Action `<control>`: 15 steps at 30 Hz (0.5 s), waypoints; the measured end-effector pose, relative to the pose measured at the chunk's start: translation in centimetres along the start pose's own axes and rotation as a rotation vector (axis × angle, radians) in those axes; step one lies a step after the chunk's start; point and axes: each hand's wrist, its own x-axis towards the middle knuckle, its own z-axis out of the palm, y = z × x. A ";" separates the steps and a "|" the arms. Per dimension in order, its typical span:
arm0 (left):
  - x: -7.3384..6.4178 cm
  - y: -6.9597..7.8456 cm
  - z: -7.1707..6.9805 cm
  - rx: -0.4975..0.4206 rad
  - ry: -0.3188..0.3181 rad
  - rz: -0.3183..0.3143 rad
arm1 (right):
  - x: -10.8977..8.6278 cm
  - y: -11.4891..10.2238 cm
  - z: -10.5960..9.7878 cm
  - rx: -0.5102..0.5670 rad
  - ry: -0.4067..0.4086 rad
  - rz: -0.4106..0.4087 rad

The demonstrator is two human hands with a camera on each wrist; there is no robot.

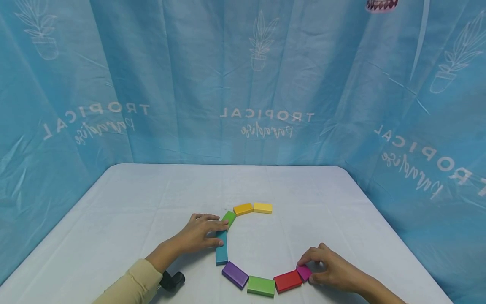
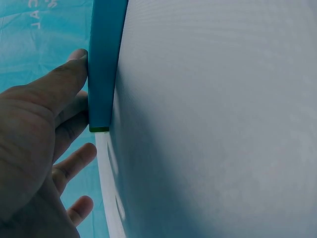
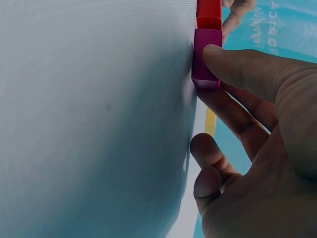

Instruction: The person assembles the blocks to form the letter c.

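Observation:
Colored wooden blocks lie end to end in an open curve. My left hand (image 1: 201, 233) rests its thumb and fingertips on the teal block (image 1: 222, 253), near the end that meets a green block (image 1: 229, 218); its other fingers are spread in the left wrist view. My right hand (image 1: 334, 268) pinches a magenta block (image 3: 208, 54) between thumb and fingers. That block sits on the table against the end of a red block (image 1: 287, 281). The thumb and fingers partly cover it.
An orange-yellow block (image 1: 243, 209) and a pale yellow block (image 1: 263, 208) form the far end of the curve. A purple block (image 1: 235, 275) and another green block (image 1: 260, 286) lie along the near side. A blue curtain (image 1: 243, 84) hangs behind the white table (image 1: 322, 202).

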 end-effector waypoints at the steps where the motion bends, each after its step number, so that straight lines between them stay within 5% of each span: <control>1: 0.0 0.0 0.0 0.000 0.001 0.000 | 0.0 0.0 0.0 0.000 0.000 0.000; 15: -0.1 -0.2 0.1 0.006 -0.005 -0.004 | 0.0 0.0 0.0 0.043 0.003 -0.008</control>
